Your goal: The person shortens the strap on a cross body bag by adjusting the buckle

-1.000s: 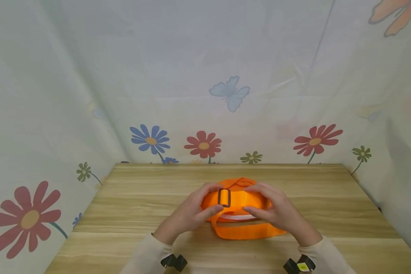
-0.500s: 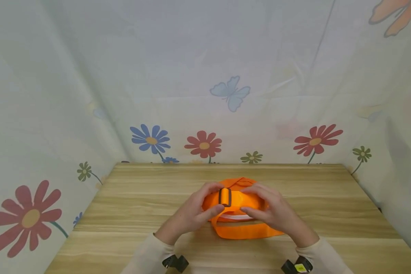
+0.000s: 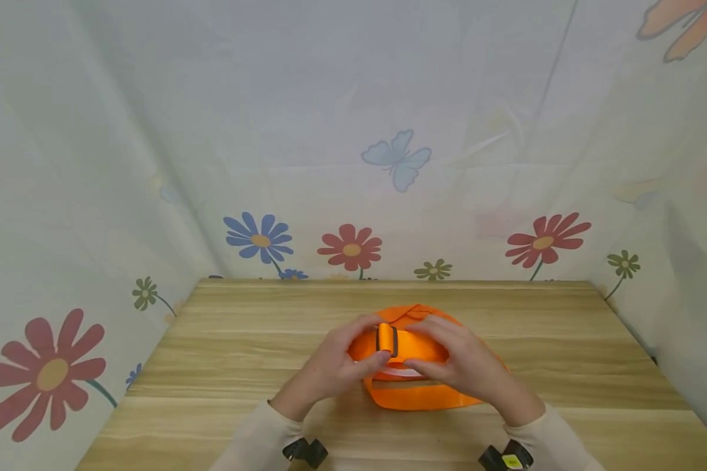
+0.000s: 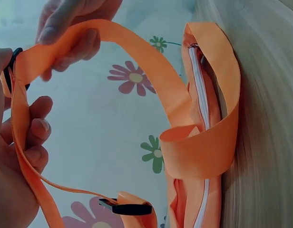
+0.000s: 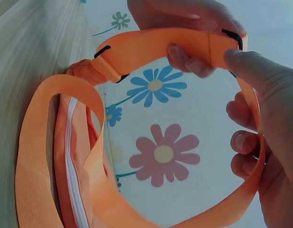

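Note:
An orange zippered pouch (image 5: pixel 77 142) with a white zip lies on the table, its orange strap (image 3: pixel 418 343) looped up above it. A black slider buckle (image 3: pixel 395 341) sits on the raised strap, with a small loop of webbing bulging through it. My left hand (image 3: pixel 343 358) pinches the strap at the slider between thumb and fingers. Just to the right, my right hand (image 3: pixel 461 358) holds the strap, thumb in front and fingers behind. In the left wrist view a second black slider (image 4: pixel 131 208) shows on the webbing lower down. The hands hide parts of the pouch in the head view.
The wood-grain table (image 3: pixel 259 327) runs back to a pale curtain (image 3: pixel 306 131) printed with flowers and a butterfly. Another length of strap (image 3: pixel 418 398) lies looped in front of the pouch. Small black devices (image 3: pixel 305 453) are worn on both wrists.
My right hand has slid left along the strap toward the slider. The webbing loop at the slider bulges more, while my left hand has shifted only slightly right.

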### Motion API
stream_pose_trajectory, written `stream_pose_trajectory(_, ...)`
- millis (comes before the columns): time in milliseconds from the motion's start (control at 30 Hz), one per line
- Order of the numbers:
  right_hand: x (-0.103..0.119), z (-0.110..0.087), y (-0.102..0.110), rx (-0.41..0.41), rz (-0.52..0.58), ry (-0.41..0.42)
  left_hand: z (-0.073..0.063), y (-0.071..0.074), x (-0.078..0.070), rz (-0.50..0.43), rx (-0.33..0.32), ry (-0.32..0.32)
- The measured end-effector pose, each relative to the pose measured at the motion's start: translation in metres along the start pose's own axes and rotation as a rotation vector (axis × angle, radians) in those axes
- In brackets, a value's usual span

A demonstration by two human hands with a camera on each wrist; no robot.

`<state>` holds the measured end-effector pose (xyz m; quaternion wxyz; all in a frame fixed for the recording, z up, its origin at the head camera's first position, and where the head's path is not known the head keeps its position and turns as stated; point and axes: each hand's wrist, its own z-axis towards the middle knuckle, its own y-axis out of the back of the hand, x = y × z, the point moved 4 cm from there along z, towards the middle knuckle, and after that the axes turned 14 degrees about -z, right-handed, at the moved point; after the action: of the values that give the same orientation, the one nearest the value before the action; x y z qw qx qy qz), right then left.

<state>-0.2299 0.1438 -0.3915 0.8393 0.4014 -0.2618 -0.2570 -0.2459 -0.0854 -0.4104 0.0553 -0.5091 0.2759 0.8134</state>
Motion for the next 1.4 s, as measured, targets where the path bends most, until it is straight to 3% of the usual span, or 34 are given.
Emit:
stream_pose_trajectory(200, -0.012, -0.009, 0.005, -0.027, 0.004, -0.022, -0.003, 0.008, -0.002, -0.003, -0.050, -0.047)
stream_pose_trajectory(433, -0.013, -0.008, 0.006, -0.096, 0.036, 0.047, -0.002, 0.008, 0.001, -0.056, -0.031, -0.111)
stream_pose_trajectory(700, -0.010, -0.006, 0.001, -0.118, 0.061, 0.031, -0.002, 0.005, 0.003, -0.126, -0.010, -0.172)
stream_pose_trajectory(867, -0.006, -0.005, -0.001, -0.095, 0.072, -0.026, -0.001, 0.002, 0.003, -0.141, 0.001, -0.156)
stream_pose_trajectory(1067, -0.005, -0.004, -0.006, -0.140, 0.067, 0.000, -0.001, -0.001, 0.006, -0.162, 0.027, -0.118)
stream_pose_trajectory(1400, 0.007, 0.004, -0.008, -0.128, 0.002, 0.047, 0.001, -0.006, 0.008, -0.196, 0.046, -0.042)
